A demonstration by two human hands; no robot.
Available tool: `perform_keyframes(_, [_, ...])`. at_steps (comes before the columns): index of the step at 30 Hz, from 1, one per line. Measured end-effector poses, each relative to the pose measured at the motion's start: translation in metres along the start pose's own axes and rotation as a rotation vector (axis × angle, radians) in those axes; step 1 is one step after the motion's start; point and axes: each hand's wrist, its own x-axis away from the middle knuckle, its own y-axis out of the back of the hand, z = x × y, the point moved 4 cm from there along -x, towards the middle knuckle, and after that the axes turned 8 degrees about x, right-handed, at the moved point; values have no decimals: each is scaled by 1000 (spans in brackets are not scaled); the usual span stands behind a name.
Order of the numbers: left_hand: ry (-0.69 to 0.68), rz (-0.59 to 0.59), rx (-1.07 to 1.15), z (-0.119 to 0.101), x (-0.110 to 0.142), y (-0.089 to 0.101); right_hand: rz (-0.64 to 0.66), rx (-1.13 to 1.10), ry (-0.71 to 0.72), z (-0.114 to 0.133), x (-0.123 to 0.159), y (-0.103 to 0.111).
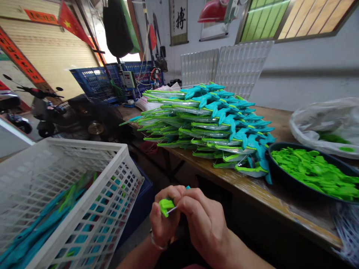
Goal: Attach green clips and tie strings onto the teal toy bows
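Note:
Both hands meet low in the middle of the head view. My left hand (166, 224) is closed around a small bright green plastic piece (166, 206), which shows between thumb and fingers. Fingers of my right hand (206, 220) pinch a thin white cord (172, 210) that runs across the front of the green piece. A small teal tip (188, 187) pokes up between the hands; the rest of it is hidden behind the fingers. Past the hands, a large stack of teal and green plastic parts with clear film (196, 123) lies on the wooden table (241, 194).
A white plastic crate (86, 144) with long teal and green parts stands at left. On the right is a dark basin (294, 183) of loose green pieces. Behind it lies a clear plastic bag (297, 123). White cords (347, 231) hang over the table's edge.

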Motion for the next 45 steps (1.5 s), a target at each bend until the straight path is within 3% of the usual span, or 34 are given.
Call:
perform_keyframes(6, [-5, -22, -50, -3, 0, -5, -3, 25, 11, 0, 3, 0])
perform_keyframes(11, [12, 35, -60, -2, -5, -6, -25, 46, 69, 3, 5, 1])
perform_keyframes(21, [14, 40, -37, -2, -3, -3, 23, 333, 257, 7, 7, 4])
perform_keyframes(39, [15, -26, -140, 2, -4, 9, 53, 29, 69, -2, -1, -3])
perform_keyframes(42, [19, -69, -144, 3, -3, 12, 43, 39, 59, -4, 1, -6])
perform_keyframes(45, [31, -26, -104, 3, -4, 11, 55, 91, 90, -7, 6, -9])
